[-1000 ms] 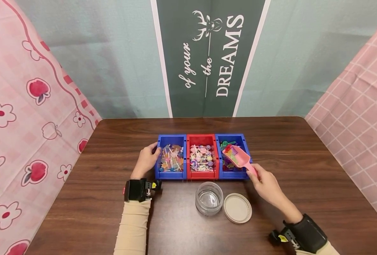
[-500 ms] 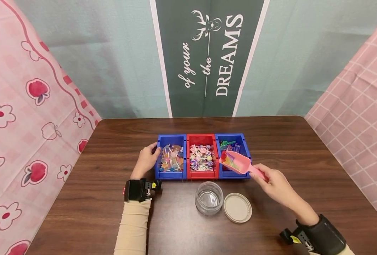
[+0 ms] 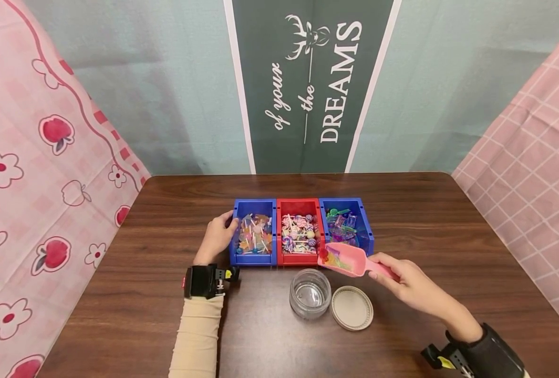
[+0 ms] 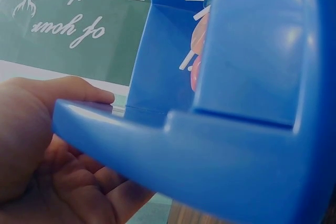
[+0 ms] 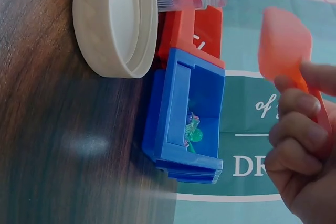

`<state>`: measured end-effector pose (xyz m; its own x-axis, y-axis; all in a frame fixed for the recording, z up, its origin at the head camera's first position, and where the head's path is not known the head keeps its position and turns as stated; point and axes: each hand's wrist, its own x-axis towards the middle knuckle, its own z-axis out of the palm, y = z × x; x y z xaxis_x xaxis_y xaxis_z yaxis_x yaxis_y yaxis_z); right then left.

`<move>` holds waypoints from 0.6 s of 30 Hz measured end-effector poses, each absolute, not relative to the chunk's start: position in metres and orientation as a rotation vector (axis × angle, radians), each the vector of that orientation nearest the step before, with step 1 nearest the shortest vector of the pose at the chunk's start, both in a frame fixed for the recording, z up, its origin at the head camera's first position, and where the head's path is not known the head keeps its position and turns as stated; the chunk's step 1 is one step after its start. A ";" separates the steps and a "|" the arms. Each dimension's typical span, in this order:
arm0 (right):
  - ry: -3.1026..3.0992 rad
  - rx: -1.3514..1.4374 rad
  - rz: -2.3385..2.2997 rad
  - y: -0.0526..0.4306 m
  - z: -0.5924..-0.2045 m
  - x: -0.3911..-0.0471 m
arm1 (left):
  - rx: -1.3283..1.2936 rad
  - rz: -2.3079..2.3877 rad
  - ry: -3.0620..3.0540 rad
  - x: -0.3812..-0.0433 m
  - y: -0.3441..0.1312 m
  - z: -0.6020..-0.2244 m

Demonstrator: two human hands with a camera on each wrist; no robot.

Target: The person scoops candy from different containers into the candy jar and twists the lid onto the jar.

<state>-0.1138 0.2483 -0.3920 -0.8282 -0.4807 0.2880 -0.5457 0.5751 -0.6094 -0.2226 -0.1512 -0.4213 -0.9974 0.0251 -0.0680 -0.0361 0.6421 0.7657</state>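
- Desk (image 3: 142, 273): three bins stand in a row, closer to the far edge than the jar and lid, and about midway between the left and right edges.
- Left hand (image 3: 217, 239): clamped on the outer side wall of the left blue bin (image 3: 253, 260), thumb and fingers on either side of the plastic. This hold should steady the row; no more force appears necessary.
- Right hand (image 3: 404, 275): thumb and fingers closed together on the handle of the pink scoop (image 3: 356, 257).
- Scoop: held in the air over the front edge of the right blue bin (image 3: 368, 239), its lip toward the front corner of the red bin (image 3: 300, 259). Whether the lip touches that corner cannot be told.
- Load: small coloured pieces (image 3: 334, 259) lie close to the lip — in my judgement the main spill risk. The lip is best kept slightly high and the wrist slow.
- Glass jar (image 3: 304, 311): upright, uncovered, in front of the red bin on the near-edge side. Should the load be for it, the lip is best centred over the mouth before a gradual tilt.
- Lid (image 3: 352, 308): flat on the desk, just beside the jar toward the right edge; contact between them is uncertain. The scoop and wrist should pass above it — a low path could knock it.
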 end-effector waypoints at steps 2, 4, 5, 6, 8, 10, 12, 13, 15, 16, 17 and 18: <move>-2.723 0.951 1.149 0.250 -0.393 -0.113 | -0.009 1.297 2.781 -0.222 -0.151 -0.421; -2.740 1.005 1.187 0.251 -0.394 -0.113 | -0.009 1.295 2.781 -0.222 -0.151 -0.421; -2.744 1.035 1.196 0.252 -0.394 -0.112 | -0.010 1.295 2.778 -0.222 -0.151 -0.421; -2.750 1.063 1.207 0.253 -0.394 -0.112 | -0.011 1.296 2.776 -0.222 -0.151 -0.421; -2.755 1.111 1.211 0.254 -0.395 -0.111 | -0.015 1.299 2.770 -0.222 -0.151 -0.421; -2.764 1.146 1.216 0.256 -0.395 -0.110 | -0.019 1.300 2.767 -0.222 -0.151 -0.422; -2.772 1.170 1.225 0.257 -0.394 -0.110 | -0.022 1.302 2.770 -0.223 -0.151 -0.422; -2.780 1.176 1.230 0.257 -0.394 -0.110 | -0.020 1.298 2.773 -0.223 -0.152 -0.423; -2.801 1.183 1.248 0.258 -0.392 -0.110 | -0.020 1.297 2.777 -0.223 -0.152 -0.423; -2.812 1.185 1.250 0.258 -0.392 -0.110 | -0.022 1.296 2.778 -0.223 -0.152 -0.423; -2.820 1.186 1.251 0.258 -0.391 -0.110 | -0.019 1.295 2.781 -0.224 -0.152 -0.423; -2.825 1.189 1.246 0.258 -0.391 -0.110 | -0.016 1.293 2.781 -0.224 -0.152 -0.424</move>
<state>-0.1103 0.2584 -0.3908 -0.7294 -0.6722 0.1270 -0.5471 0.4618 -0.6982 -0.2237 -0.1519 -0.4236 -0.9972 0.0218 -0.0720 -0.0410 0.6452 0.7629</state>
